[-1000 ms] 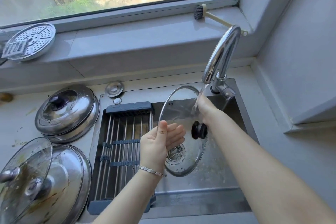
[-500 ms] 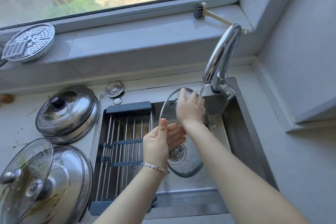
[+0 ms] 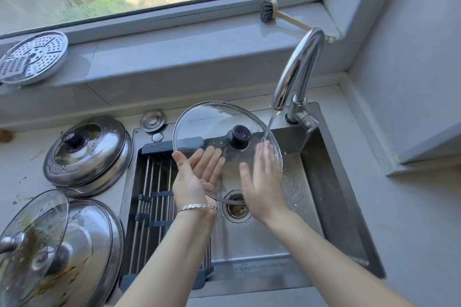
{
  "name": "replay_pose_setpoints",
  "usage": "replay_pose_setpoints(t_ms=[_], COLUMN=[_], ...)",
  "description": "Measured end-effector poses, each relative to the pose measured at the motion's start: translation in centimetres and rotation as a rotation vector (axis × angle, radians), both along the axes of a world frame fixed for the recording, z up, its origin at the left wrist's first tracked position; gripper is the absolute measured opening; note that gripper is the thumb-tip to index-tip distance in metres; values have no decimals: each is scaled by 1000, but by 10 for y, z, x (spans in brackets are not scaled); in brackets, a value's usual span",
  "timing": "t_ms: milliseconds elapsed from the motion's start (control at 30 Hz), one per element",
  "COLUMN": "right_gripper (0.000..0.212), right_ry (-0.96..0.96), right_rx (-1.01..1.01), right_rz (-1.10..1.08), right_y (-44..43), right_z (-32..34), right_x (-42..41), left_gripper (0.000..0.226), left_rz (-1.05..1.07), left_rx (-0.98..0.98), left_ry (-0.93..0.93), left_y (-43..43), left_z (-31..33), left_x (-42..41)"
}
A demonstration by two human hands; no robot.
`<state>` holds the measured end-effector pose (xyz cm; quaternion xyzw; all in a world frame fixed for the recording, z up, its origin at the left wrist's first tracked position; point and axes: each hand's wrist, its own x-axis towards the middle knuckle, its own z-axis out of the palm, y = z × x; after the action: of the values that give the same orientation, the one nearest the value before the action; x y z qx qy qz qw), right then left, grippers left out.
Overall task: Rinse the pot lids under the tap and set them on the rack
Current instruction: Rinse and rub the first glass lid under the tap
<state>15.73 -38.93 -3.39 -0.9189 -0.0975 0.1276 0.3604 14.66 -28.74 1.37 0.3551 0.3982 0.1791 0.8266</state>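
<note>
A round glass lid [image 3: 207,124] with a black knob [image 3: 239,136] is tilted over the sink, its knob side toward me. My left hand [image 3: 194,177] holds its lower left rim, fingers spread behind the glass. My right hand [image 3: 262,182] lies flat against the lid's right side, where water from the chrome tap [image 3: 296,70] hits the rim. The roll-up rack [image 3: 152,197] spans the sink's left part, below and left of the lid. On the counter to the left lie a steel domed lid [image 3: 89,152], a dirty glass lid [image 3: 30,237] and a steel lid [image 3: 87,252] under it.
The steel sink [image 3: 331,182] has a drain [image 3: 235,207] under my hands. A perforated steamer plate [image 3: 32,57] and a dish brush [image 3: 270,13] rest on the window sill. A sink plug [image 3: 152,120] lies behind the rack. A grey wall rises at the right.
The lid has turned from edge-on to face me, knob side toward me, and shifted left over the rack's far end. My right hand came down from the top rim to the lid's right side.
</note>
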Motion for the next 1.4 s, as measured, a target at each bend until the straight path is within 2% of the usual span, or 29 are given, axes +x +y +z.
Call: replay_pose_setpoints(t_ms=[33, 100, 267, 467, 600, 700, 800, 933, 1000, 1100, 1167, 1267, 1333, 1400], right_gripper=[79, 87, 72, 95, 79, 60, 55, 66, 65, 74, 77, 56, 55, 59], right_ry=[-66, -79, 300, -21, 104, 116, 16, -246, -330, -334, -234, 88, 221, 380], right_rx=[-24, -51, 54, -15, 2, -8, -15, -20, -65, -66, 17, 109, 130, 207], right_rz=[59, 110, -199, 104, -93, -112, 49, 494, 670, 730, 585, 188, 105, 109], right_y=[9, 18, 5, 12, 1, -17, -30, -26, -24, -29, -32, -40, -47, -54], right_z=[7, 12, 6, 14, 6, 0, 3, 26, 30, 22, 12, -5, -17, -23], right_x=[-6, -12, 17, -27, 10, 48, 78, 102, 103, 103, 101, 87, 66, 43], left_gripper=[50, 49, 50, 48, 47, 48, 48, 47, 47, 46, 46, 44, 44, 42], left_rz=[8, 24, 83, 107, 35, -50, -147, -349, -412, -432, -408, -285, -175, -93], left_rx=[-1, 8, 68, 29, 20, -9, -24, -2, 10, 12, 12, -19, -34, -33], left_ry=[2, 9, 9, 16, 17, 29, 43, 121, 153, 163, 161, 124, 99, 89], left_y=[-3, -8, -11, -12, -15, -11, -1, 7, 9, 11, 8, 5, 10, 18], left_z=[0, 0, 5, 10, 10, 11, 13, 15, 15, 16, 16, 12, 10, 8], left_x=[0, 3, -1, 3, -4, -12, -19, -25, -27, -24, -22, -21, -19, -16])
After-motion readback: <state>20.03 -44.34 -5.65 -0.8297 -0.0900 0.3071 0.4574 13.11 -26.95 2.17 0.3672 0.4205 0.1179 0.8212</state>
